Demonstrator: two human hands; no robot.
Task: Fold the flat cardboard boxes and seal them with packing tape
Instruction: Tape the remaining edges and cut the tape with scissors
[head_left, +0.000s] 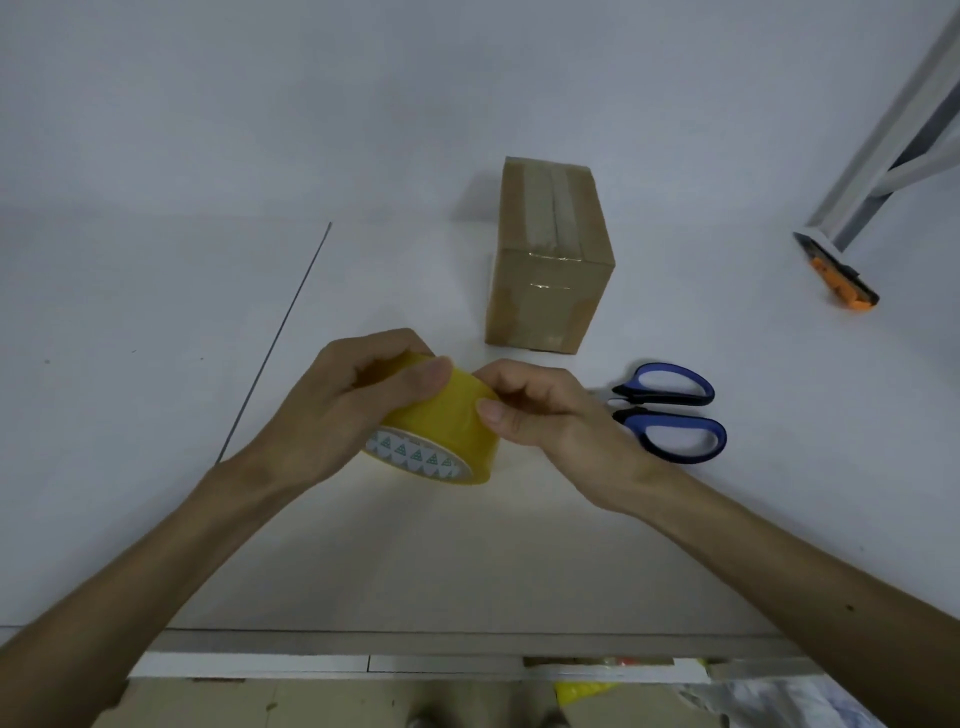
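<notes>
White table fills most of the view; a thin dark seam line runs diagonally across it, beyond and to the left of the left hand.

Cardboard box: folded up and closed, standing on the table just beyond the right hand. Clear tape runs along its top seam and down the near face.

Roll of yellow packing tape: held above the table between both hands, tilted so the printed white core faces down and toward the camera.

Left hand: wrapped around the far-left side of the roll, thumb lying across its outer surface. Grasping the roll.

Right hand: fingers curled, thumb and fingertips pressed on the right edge of the roll, pinching at the tape surface. Whether a loose tape end is caught there, cannot tell.

Blue-handled scissors: flat on the table, directly behind the right hand, blades hidden by it.

Orange utility knife: on the table far right of the right hand, beside the foot of a grey metal frame.
</notes>
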